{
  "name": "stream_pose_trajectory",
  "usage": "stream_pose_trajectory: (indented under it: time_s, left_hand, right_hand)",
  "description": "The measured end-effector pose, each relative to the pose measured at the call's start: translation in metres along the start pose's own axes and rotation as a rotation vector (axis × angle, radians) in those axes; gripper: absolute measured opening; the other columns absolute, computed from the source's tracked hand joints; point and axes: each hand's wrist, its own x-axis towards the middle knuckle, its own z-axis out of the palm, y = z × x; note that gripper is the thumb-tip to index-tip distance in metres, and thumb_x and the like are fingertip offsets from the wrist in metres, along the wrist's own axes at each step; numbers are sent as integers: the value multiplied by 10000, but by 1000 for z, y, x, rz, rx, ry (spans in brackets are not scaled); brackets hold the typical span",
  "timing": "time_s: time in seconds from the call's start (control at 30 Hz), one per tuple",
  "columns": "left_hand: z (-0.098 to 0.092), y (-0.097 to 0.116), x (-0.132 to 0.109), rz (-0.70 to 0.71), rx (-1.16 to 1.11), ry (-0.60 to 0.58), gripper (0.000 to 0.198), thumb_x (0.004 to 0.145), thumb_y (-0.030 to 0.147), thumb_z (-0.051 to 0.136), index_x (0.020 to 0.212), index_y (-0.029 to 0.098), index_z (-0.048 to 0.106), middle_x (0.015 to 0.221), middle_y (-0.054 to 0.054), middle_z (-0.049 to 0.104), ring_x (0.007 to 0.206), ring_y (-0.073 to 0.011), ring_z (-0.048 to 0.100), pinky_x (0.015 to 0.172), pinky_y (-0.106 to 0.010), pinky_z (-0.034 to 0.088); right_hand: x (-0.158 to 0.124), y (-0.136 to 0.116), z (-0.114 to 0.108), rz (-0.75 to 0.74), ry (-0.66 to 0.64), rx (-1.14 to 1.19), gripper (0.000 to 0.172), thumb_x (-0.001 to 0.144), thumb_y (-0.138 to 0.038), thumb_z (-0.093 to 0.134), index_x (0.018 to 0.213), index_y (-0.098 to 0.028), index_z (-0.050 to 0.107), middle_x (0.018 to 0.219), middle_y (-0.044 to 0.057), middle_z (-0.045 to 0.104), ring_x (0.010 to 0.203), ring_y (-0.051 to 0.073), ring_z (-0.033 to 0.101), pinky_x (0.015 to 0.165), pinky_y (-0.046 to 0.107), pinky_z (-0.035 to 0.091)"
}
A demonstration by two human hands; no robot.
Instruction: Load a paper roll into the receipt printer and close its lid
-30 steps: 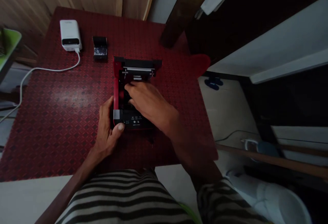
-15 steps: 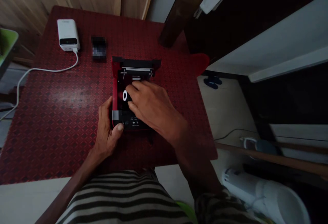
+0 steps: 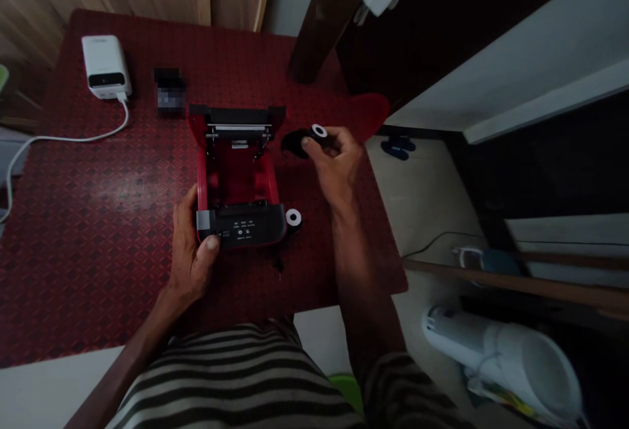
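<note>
A red and black label printer (image 3: 240,224) stands on the red patterned table with its lid raised, and its red inner bay shows no roll. My left hand (image 3: 189,255) is closed round its front left corner, thumb on the black front panel. To the right of the printer, my right hand (image 3: 339,160) pinches a black roll with a white core (image 3: 319,131) above the table. A loose black strip (image 3: 295,144) sticks out from it to the left. A second black roll with a white core (image 3: 293,218) sits against the printer's right front side.
A white power bank (image 3: 105,65) with a white cable lies at the far left. Beside it is a small dark blurred object (image 3: 170,92). A tall brown bottle (image 3: 319,23) with a green lid stands at the back. The table's right edge drops to the floor.
My right hand has lifted the black roll out of the printer's bay and moved it right. My left hand still holds the printer's corner. The second roll has come into sight.
</note>
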Motion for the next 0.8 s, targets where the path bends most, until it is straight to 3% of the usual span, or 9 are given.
stream_pose_trajectory:
  time_s: [0.13, 0.3, 0.4, 0.53, 0.6, 0.63, 0.7, 0.8]
  left_hand:
    - [-1, 2, 1, 21, -8, 0, 863, 1160, 841, 513, 1825, 290, 513, 1705, -186, 624, 1543, -433, 616, 1338, -638, 476]
    - [-1, 11, 4, -28, 10, -8, 935, 1126, 901, 513, 1810, 264, 515, 1686, -201, 638, 1546, -441, 623, 1342, -636, 483]
    - [-1, 9, 3, -16, 10, -5, 933, 1124, 902, 515, 1812, 272, 524, 1681, -194, 645, 1529, -437, 630, 1328, -640, 494]
    - [0, 0, 0, 33, -14, 14, 839, 1172, 815, 534, 1819, 280, 543, 1676, -191, 650, 1508, -439, 639, 1306, -651, 496]
    - [1, -5, -2, 53, -9, 21, 827, 1179, 798, 548, 1820, 276, 544, 1661, -187, 658, 1479, -431, 657, 1285, -643, 512]
    - [1, -7, -2, 69, -2, 21, 831, 1182, 798, 546, 1829, 278, 535, 1660, -184, 659, 1466, -426, 664, 1274, -637, 521]
    - [1, -9, -3, 99, 14, 19, 830, 1197, 796, 516, 1857, 292, 511, 1675, -182, 658, 1461, -420, 668, 1259, -633, 532]
    - [0, -12, -2, 114, 27, 17, 824, 1212, 784, 485, 1882, 305, 496, 1687, -186, 656, 1482, -424, 663, 1258, -636, 532]
  right_hand:
    - [-14, 12, 19, 10, -126, -92, 295, 955, -379, 929, 1118, -264, 711, 1093, 26, 852, 1015, 232, 784, 995, 405, 630]
    - [-22, 10, 16, 8, -235, -113, 309, 954, -360, 922, 1164, -271, 712, 1198, 53, 877, 1101, 250, 808, 1020, 416, 635]
    - [-23, 9, 10, 30, -283, -97, 355, 938, -371, 920, 1223, -260, 740, 1258, 79, 891, 1103, 254, 817, 948, 396, 646]
    - [-44, 3, -17, 91, -237, -63, 532, 865, -351, 911, 1358, -223, 759, 1295, 129, 888, 1040, 264, 818, 864, 400, 645]
    - [-65, -4, -39, 138, -228, -54, 480, 899, -379, 879, 1347, -233, 791, 1188, 101, 889, 969, 255, 808, 856, 403, 640]
    - [-77, -9, -50, 169, -247, -51, 397, 924, -391, 856, 1292, -246, 818, 1114, 76, 885, 908, 241, 793, 837, 393, 631]
    - [-100, -18, -68, 219, -369, -23, 318, 942, -355, 820, 1246, -264, 853, 1165, 68, 892, 855, 212, 774, 820, 377, 625]
    - [-125, -30, -73, 216, -459, -14, 446, 883, -249, 808, 1322, -300, 859, 1299, 59, 893, 928, 222, 779, 906, 400, 646]
